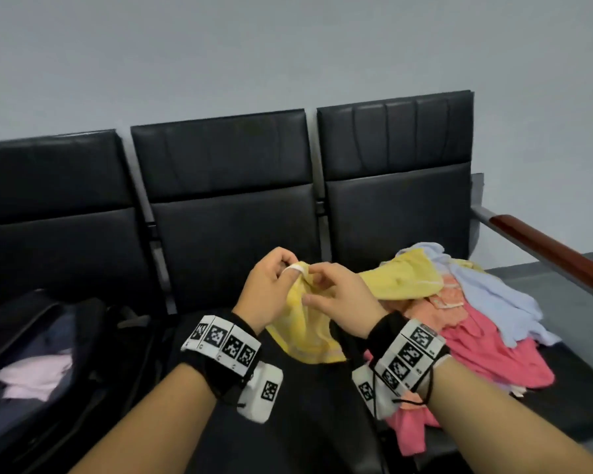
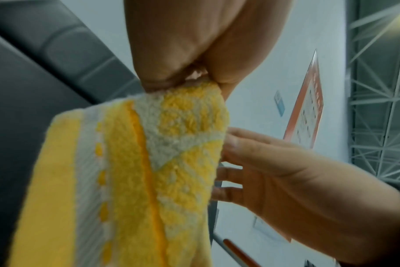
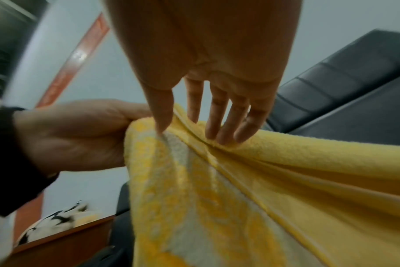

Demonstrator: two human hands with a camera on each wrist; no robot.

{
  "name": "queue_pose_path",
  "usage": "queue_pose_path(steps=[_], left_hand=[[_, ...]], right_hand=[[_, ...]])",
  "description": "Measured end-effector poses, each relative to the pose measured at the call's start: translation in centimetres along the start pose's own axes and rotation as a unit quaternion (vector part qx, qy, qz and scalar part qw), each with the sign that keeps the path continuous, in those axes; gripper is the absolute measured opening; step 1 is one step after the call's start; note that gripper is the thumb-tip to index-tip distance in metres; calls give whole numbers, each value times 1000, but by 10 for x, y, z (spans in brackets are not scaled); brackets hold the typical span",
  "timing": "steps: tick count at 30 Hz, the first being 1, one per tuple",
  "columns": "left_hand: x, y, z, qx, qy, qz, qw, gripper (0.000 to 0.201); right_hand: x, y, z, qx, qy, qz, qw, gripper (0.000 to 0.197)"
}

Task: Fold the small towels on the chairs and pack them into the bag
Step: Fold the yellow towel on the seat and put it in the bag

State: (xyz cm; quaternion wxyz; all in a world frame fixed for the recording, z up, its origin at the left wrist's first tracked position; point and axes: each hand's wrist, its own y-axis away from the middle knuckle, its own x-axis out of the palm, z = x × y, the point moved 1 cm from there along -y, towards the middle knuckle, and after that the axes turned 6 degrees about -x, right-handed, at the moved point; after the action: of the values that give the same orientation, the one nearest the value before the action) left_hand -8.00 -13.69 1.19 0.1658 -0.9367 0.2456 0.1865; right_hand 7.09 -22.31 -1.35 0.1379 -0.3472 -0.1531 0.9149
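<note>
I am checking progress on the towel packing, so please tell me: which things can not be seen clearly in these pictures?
- Open black bag, head view: frame edge cuts it; only one pale pink cloth shows.
- Heap of pink, orange and pale blue towels, head view: overlapping, uncountable.
- Orange wall notice, left wrist view: text blurred.

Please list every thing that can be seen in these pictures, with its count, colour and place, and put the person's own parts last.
yellow towel: one, yellow with white stripes, held up over the middle seat
towel pile: several, yellow, light blue, orange, pink, on the right seat
bag: one, black, open, on the left seat
folded towel: one, pale pink, inside the bag
chairs: three joined, black, against the wall
armrest: one, reddish brown, far right
left hand: pinches the yellow towel's top
right hand: grip on the same towel beside it
</note>
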Motion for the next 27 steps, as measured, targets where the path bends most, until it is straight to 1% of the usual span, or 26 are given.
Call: queue_pose_path(steps=[3,5,6,7,9,11,14,16,18,20,22,23,24,26,27], left_hand=[[-49,27,-3,8,12,-23,1000,17],[-79,45,3,16,0,-36,999,15],[-93,54,9,18,-14,-43,999,13],[-107,64,17,17,-27,-47,998,11],[-129,84,35,6,-43,-43,998,8],[-145,101,53,-9,-53,-39,998,6],[-163,122,78,-16,-73,-40,996,10],[-173,133,93,-28,-105,-39,993,8],[-180,142,107,-52,-123,-19,991,6],[-185,149,116,-74,-120,21,990,5],[-188,154,121,-84,-135,48,986,5],[-188,155,123,-84,-146,43,985,6],[-189,155,123,-81,-154,21,985,9],[-191,153,121,-72,-139,-58,986,15],[-193,151,118,-69,-109,-101,987,16]], right_hand=[[31,-11,39,-41,29,-25,998,31],[54,-14,59,-65,35,-38,997,15],[67,-14,68,-73,38,-35,996,9],[81,-12,76,-78,41,-24,996,7],[109,-7,87,-76,38,15,996,8],[133,-2,95,-74,24,34,996,11],[160,1,102,-78,1,8,997,15],[171,2,106,-83,-14,-5,996,17],[179,2,110,-84,-37,-2,996,21],[181,1,111,-80,-52,9,995,25],[177,-2,111,-63,-77,14,995,23],[174,-4,110,-54,-88,16,995,21],[170,-4,109,-47,-95,20,994,21],[164,-4,108,-43,-96,34,994,18],[161,-2,109,-44,-93,46,994,15]])
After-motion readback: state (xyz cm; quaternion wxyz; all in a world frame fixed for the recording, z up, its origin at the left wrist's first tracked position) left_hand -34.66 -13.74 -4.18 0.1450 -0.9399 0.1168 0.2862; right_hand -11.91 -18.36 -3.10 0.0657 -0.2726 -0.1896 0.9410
